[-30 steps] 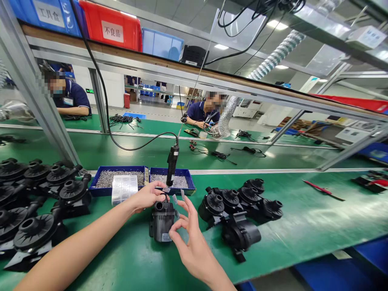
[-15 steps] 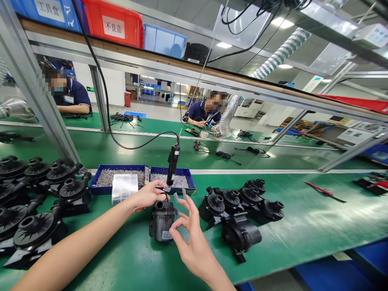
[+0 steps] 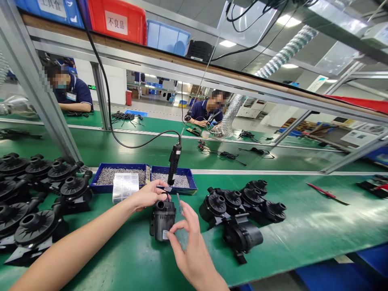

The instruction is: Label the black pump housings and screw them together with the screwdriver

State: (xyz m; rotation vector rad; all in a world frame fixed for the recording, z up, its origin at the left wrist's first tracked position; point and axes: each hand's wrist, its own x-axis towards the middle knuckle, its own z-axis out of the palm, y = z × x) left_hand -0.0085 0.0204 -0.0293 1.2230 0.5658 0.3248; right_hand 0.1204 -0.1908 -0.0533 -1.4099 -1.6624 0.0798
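A black pump (image 3: pixel 163 222) stands upright on the green bench in front of me. My left hand (image 3: pixel 151 196) grips its top from behind, and a small clear sticker (image 3: pixel 167 188) clings to one fingertip. Low on the pump's side is a small pale label (image 3: pixel 165 235). My right hand (image 3: pixel 188 230) pinches at the label's right edge with thumb and forefinger, touching the pump. From its other fingers, slightly curled, small clear stickers (image 3: pixel 181 208) stick out. A roll of clear stickers (image 3: pixel 125 187) is behind my left forearm.
Blue trays of screws (image 3: pixel 101 182) stand behind the pump, with an electric screwdriver (image 3: pixel 174 163) hanging above. More black pumps are grouped at left (image 3: pixel 33 226) and right (image 3: pixel 242 236). Red-handled tweezers (image 3: pixel 325 192) lie farther right. Two people sit across the bench.
My right thumb and forefinger have moved slightly left onto the label, and the stickers on the other fingers have turned. My left hand keeps its place on the pump. The view has shifted slightly.
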